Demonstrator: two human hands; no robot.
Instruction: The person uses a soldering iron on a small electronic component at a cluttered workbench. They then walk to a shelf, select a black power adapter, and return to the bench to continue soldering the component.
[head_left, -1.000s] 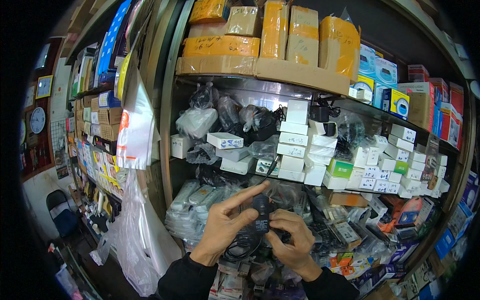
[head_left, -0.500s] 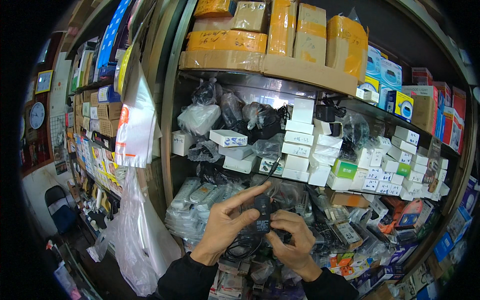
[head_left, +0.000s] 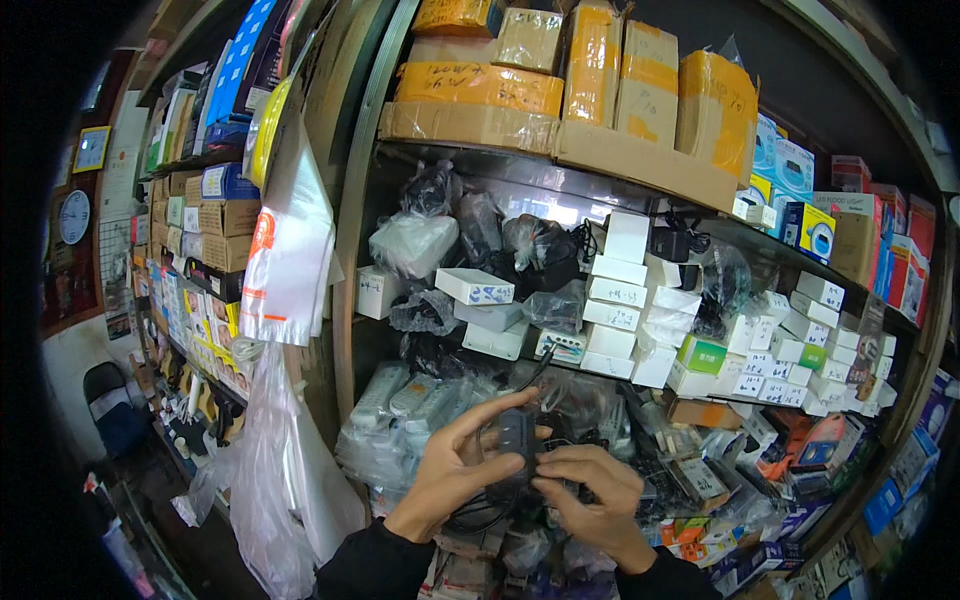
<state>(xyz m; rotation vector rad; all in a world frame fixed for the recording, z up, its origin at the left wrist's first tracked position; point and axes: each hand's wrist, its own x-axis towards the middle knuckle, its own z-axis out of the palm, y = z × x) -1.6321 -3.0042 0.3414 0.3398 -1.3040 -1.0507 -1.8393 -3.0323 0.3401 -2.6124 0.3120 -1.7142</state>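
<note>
A small black power adapter (head_left: 517, 432) is held upright in front of the shelves, low in the middle of the view. My left hand (head_left: 452, 478) grips it from the left, thumb across the near side and index finger stretched along the top. From the right, the thumb and bent fingers of my right hand (head_left: 592, 492) close at the adapter's lower right edge; their exact contact is partly hidden. Its black cable (head_left: 482, 512) hangs in loops below my left palm. A thin black lead (head_left: 545, 362) sticks up above the left fingertips.
White cartons (head_left: 615, 290) are stacked on the shelf ahead, beside bagged black items. Bagged remote controls (head_left: 380, 390) lie left of my hands. Taped cardboard boxes (head_left: 480, 90) fill the upper shelf. Clear plastic bags (head_left: 290, 470) hang at the left. Mixed small packages (head_left: 700, 475) crowd the lower right.
The adapter has turned between my hands, so its printed face no longer shows squarely. My right fingers have shifted slightly lower against it. The shelves have slid a little right in view.
</note>
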